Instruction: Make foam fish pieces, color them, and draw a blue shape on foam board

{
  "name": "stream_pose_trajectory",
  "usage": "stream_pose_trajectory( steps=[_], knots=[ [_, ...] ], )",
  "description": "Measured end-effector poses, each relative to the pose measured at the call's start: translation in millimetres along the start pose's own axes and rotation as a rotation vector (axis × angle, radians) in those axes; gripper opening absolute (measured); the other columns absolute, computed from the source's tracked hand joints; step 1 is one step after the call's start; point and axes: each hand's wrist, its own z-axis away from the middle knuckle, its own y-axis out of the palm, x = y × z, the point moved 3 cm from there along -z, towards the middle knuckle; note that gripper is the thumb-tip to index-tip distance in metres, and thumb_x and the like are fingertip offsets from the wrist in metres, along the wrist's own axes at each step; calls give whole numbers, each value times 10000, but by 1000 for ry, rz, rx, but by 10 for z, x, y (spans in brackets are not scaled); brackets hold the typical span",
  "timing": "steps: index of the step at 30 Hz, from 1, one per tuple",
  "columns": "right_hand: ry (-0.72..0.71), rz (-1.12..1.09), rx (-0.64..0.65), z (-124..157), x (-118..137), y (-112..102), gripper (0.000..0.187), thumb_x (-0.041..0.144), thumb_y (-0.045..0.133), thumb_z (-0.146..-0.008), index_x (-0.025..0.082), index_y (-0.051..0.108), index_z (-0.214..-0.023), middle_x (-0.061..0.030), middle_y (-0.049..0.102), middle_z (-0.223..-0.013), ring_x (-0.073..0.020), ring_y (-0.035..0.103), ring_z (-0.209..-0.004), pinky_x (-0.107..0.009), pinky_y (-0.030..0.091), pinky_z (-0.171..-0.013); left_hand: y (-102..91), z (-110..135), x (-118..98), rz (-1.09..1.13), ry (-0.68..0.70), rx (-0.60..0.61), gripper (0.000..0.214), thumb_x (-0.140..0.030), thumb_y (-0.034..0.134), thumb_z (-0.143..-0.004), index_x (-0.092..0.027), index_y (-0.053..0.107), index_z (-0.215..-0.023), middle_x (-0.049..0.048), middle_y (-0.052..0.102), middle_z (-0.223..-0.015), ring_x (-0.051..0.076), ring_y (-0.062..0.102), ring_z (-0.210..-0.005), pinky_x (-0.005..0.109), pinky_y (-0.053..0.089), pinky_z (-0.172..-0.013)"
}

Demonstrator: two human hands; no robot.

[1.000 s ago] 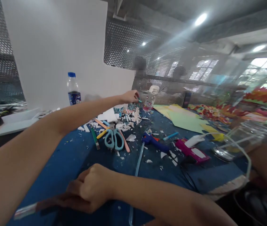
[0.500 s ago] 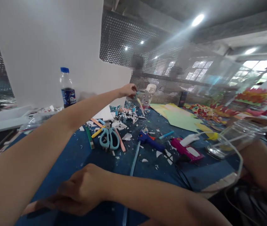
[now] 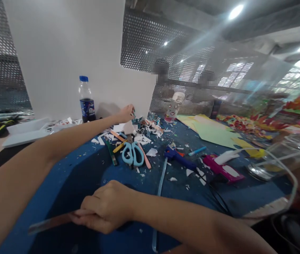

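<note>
My left hand (image 3: 126,113) reaches out over a heap of paper and foam scraps (image 3: 150,127) near the white board. Its fingers are pinched, with a small teal scrap (image 3: 133,111) showing at the tips. Close to me, my right hand (image 3: 107,206) is closed around one end of a thin flat strip (image 3: 52,223), reddish brown with a greyish tip, blurred and pointing left. Light-blue scissors (image 3: 133,153) lie between my hands and the heap, beside a green utility knife (image 3: 111,152) and a pink stick (image 3: 145,156).
A cola bottle (image 3: 87,106) stands against the white board (image 3: 67,53). Right of centre lie a blue glue gun (image 3: 180,158), a magenta glue gun (image 3: 224,168) and coloured sheets (image 3: 213,132). A decorated cup (image 3: 173,107) stands behind; a glass jar (image 3: 277,155) lies at right.
My left hand has drawn back leftward from near the cup to above the scraps; a pale strip below its fingers is gone. The view has swung left. My right hand keeps its strip.
</note>
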Motion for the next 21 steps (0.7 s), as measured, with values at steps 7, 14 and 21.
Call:
stream_pose_trajectory(
  steps=[7, 14, 21],
  knots=[
    [0, 13, 48, -8, 6, 3, 320, 424, 371, -899, 182, 558, -807, 11, 622, -576, -144, 626, -591, -237, 368, -450, 251, 145, -563, -200, 398, 107, 336, -56, 506, -806, -166, 537, -1122, 124, 511, -1208, 247, 442, -1170, 356, 387, -946],
    [-3, 77, 100, -35, 23, -43, 288, 433, 444, -870, 184, 513, -744, 15, 618, -551, -141, 623, -568, -239, 326, -402, 449, -44, -797, -328, 503, 282, 574, 60, 394, -751, -221, 404, -1252, 93, 526, -1284, 208, 557, -1060, 264, 431, -771],
    [-9, 74, 70, -30, 31, -17, 293, 451, 463, -863, 194, 480, -723, 25, 598, -537, -130, 609, -555, -228, 313, -388, 591, -87, -787, -350, 507, 311, 647, 76, 391, -738, -182, 313, -1326, 143, 471, -1352, 243, 542, -1118, 275, 428, -783]
  ],
)
